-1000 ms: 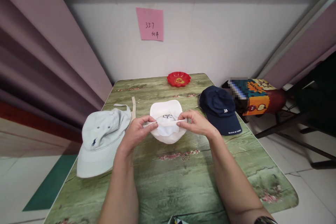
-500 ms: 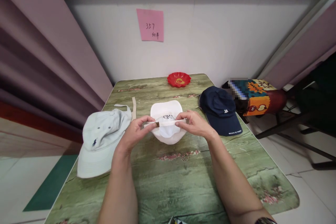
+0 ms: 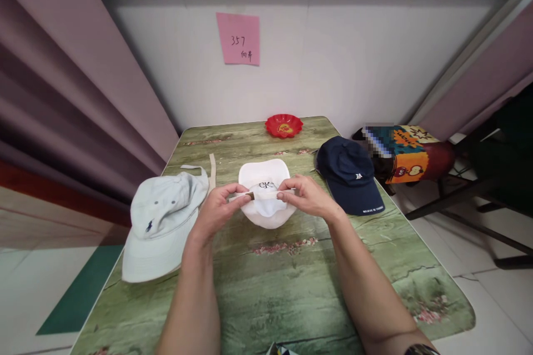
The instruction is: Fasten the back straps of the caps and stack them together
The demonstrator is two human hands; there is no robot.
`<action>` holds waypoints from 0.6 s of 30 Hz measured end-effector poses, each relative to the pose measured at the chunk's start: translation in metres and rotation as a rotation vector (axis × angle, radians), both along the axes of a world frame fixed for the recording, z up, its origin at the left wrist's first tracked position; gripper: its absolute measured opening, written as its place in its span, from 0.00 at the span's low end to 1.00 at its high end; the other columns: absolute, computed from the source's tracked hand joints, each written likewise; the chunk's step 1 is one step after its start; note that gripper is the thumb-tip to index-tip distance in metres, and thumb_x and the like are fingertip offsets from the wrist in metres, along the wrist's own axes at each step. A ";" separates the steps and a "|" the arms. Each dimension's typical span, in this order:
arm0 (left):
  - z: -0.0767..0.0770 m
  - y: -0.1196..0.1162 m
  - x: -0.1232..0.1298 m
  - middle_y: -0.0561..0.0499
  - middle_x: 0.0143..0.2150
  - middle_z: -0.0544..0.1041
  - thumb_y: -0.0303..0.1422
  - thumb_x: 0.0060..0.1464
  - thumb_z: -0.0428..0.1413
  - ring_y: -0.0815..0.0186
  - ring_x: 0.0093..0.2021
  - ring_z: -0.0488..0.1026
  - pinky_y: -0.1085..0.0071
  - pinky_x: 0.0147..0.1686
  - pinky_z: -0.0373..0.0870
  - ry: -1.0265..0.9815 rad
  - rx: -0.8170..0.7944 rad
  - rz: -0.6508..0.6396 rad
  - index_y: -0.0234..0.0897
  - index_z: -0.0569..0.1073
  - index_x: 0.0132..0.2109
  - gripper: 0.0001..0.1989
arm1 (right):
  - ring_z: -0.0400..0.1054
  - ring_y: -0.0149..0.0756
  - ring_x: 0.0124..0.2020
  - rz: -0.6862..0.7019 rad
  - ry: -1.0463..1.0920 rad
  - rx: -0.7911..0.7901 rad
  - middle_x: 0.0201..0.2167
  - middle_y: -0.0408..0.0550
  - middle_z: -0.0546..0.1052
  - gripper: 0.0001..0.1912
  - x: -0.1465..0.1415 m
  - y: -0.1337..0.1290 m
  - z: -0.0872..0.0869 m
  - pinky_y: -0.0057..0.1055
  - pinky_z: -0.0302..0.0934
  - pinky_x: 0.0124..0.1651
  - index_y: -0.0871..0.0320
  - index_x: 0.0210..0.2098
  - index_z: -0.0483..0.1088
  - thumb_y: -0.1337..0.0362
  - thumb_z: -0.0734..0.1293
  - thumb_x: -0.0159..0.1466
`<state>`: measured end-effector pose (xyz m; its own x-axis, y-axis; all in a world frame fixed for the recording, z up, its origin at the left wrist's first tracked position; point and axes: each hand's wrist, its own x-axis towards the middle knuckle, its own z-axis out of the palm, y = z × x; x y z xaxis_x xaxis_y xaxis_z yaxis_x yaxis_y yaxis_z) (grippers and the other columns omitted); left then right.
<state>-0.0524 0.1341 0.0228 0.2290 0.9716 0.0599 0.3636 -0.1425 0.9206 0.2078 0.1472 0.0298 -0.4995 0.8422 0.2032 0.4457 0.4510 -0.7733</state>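
Observation:
A white baseball cap [image 3: 266, 216] lies mid-table, its brim pointing away from me and a dark "CK" mark showing. Across its back opening runs the cap's white strap [image 3: 266, 196], with a brownish buckle [image 3: 251, 195] near its left part. My left hand [image 3: 219, 205] pinches the strap beside the buckle between thumb and fingers. On the other side, my right hand [image 3: 308, 195] pinches the strap's right part. To the left of my left hand sits a pale grey-blue cap [image 3: 162, 222] with loose straps behind it. A navy cap [image 3: 347, 175] rests right of my right hand.
A red scalloped dish [image 3: 283, 126] stands at the table's far edge. The green wood-patterned table [image 3: 283, 299] meets a white wall bearing a pink note [image 3: 238, 39]. Right of the table is a stool with a colourful cover [image 3: 410, 155]. Purple curtains [image 3: 83, 39] hang at the left.
My left hand has shifted very slightly to the right along with the buckle, and the strap looks a little slacker. The caps have stayed in place.

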 end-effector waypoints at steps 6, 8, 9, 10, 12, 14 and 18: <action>0.008 -0.002 0.006 0.48 0.40 0.79 0.44 0.55 0.59 0.60 0.41 0.73 0.67 0.44 0.68 0.038 0.017 -0.065 0.37 0.76 0.38 0.14 | 0.69 0.34 0.34 -0.027 0.001 -0.003 0.33 0.44 0.81 0.11 -0.004 -0.001 0.000 0.29 0.57 0.40 0.57 0.35 0.78 0.57 0.67 0.65; 0.011 -0.002 0.010 0.48 0.42 0.79 0.44 0.54 0.59 0.59 0.43 0.74 0.65 0.47 0.67 0.096 0.073 -0.069 0.38 0.77 0.39 0.14 | 0.71 0.36 0.38 -0.025 0.018 0.001 0.36 0.45 0.82 0.11 -0.008 -0.002 0.000 0.31 0.58 0.46 0.56 0.37 0.79 0.56 0.68 0.64; 0.012 -0.003 0.013 0.48 0.42 0.79 0.44 0.54 0.60 0.58 0.44 0.74 0.64 0.49 0.67 0.128 0.106 -0.069 0.38 0.77 0.39 0.14 | 0.72 0.37 0.40 -0.020 0.023 0.004 0.36 0.45 0.82 0.10 -0.011 -0.003 0.000 0.33 0.57 0.49 0.55 0.37 0.79 0.56 0.68 0.64; 0.013 -0.003 0.015 0.48 0.42 0.80 0.44 0.54 0.60 0.58 0.45 0.74 0.63 0.50 0.66 0.158 0.137 -0.074 0.39 0.78 0.39 0.13 | 0.72 0.37 0.41 -0.012 0.024 0.003 0.36 0.45 0.82 0.10 -0.014 -0.004 0.000 0.35 0.56 0.53 0.55 0.37 0.78 0.56 0.68 0.64; 0.016 -0.004 0.021 0.48 0.41 0.80 0.43 0.54 0.60 0.58 0.45 0.74 0.63 0.51 0.66 0.203 0.194 -0.096 0.39 0.78 0.37 0.12 | 0.73 0.37 0.41 -0.002 0.018 -0.007 0.36 0.43 0.82 0.10 -0.020 -0.006 -0.001 0.42 0.50 0.62 0.53 0.37 0.78 0.55 0.68 0.65; 0.018 -0.005 0.025 0.48 0.38 0.80 0.42 0.56 0.59 0.58 0.43 0.74 0.63 0.50 0.65 0.225 0.240 -0.120 0.40 0.78 0.35 0.11 | 0.74 0.36 0.39 -0.001 0.006 -0.013 0.34 0.41 0.82 0.10 -0.025 -0.008 -0.002 0.49 0.41 0.67 0.52 0.36 0.77 0.55 0.67 0.65; 0.018 -0.005 0.027 0.49 0.33 0.78 0.41 0.58 0.58 0.61 0.38 0.73 0.65 0.45 0.66 0.243 0.282 -0.109 0.39 0.77 0.32 0.11 | 0.74 0.36 0.38 -0.039 -0.028 0.021 0.32 0.41 0.82 0.09 -0.028 -0.008 -0.004 0.52 0.37 0.68 0.53 0.33 0.77 0.57 0.67 0.66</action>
<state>-0.0258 0.1288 0.0406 0.3709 0.8937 0.2524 0.5350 -0.4277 0.7286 0.1795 0.1388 0.0261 -0.4719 0.8570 0.2071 0.4850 0.4485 -0.7507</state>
